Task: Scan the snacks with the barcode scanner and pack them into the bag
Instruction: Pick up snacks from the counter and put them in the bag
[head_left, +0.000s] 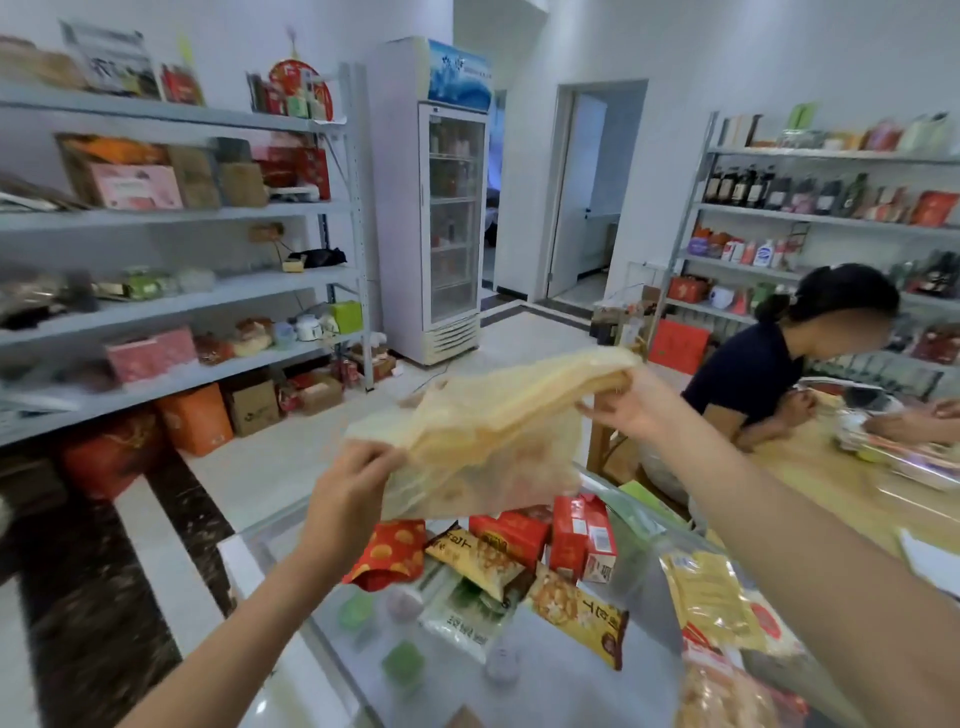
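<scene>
Left hand: the left hand (358, 483) was raised above the counter (550, 670), its fingers curled and pinching the lower left edge of the bag (483, 431).
Right hand: the right hand (634, 410) was higher and well apart from the left, gripping the bunched upper right end of the bag.
Bag: thin, yellowish, see-through plastic, crumpled, stretched between the two hands in the air over the snacks; blur made it impossible to tell whether its mouth was open.
Snacks: they lay in a loose pile on the glass-topped counter, below the bag.
Red pouch: the red pouch (389, 551) with orange spots sat at the left of the pile, just beside a yellow packet (472, 561).
Boxes: a red box (514, 535) lay flat behind the yellow packet, and a red carton (582, 540) stood upright to its right.
Front packets: a green and white packet (462, 618) and an orange packet (576, 613) lay nearest the camera, side by side.
Right side: a clear bag of yellow strips (711, 597) lay near the right forearm.
Other person: a person in a dark shirt (748, 384) leaned on a wooden counter (831, 483) at the right.
Room: shelves (182, 218) of boxed goods lined the left wall, a glass-door fridge (447, 208) stood at the back, and more shelves (831, 213) held bottles on the right.
</scene>
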